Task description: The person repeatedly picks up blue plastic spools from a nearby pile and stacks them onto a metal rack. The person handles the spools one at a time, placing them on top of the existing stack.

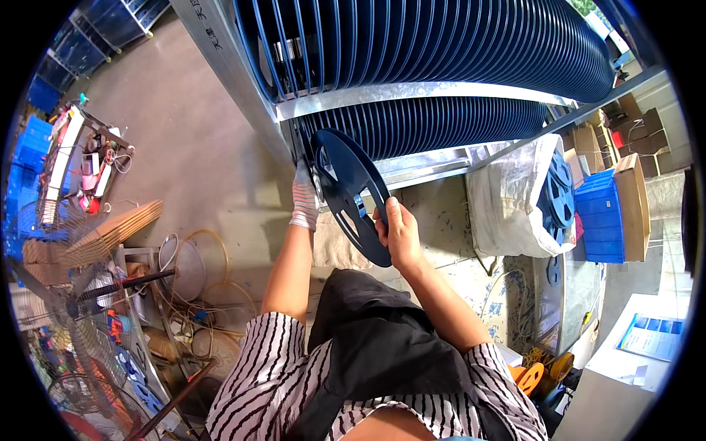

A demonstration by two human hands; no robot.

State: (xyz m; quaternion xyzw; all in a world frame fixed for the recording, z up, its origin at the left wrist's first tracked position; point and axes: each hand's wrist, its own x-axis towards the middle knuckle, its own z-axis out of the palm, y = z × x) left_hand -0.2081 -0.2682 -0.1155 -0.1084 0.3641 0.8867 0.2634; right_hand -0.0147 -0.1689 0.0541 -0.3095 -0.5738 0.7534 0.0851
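A dark blue reel disc [349, 184] with curved cut-outs and a hub hole stands tilted in front of me. My right hand [401, 234] is closed on its near right edge, thumb on the outside. My left hand [305, 200], in a striped glove, reaches up beside the disc's left edge, at the metal post of the rack. Its fingers are mostly hidden there. Just beyond the disc, a lower row of similar blue discs [456, 121] hangs in the rack, and a larger upper row [434, 44] sits above a metal crossbar [426, 93].
At right stand a white woven sack [507, 195] of blue reel parts, a blue crate [599, 217] and a white cabinet [625, 375]. A wire-guarded fan [73, 301], cardboard [110, 231] and coiled cable [228, 272] lie to the left. The rack post [235, 81] slants close by.
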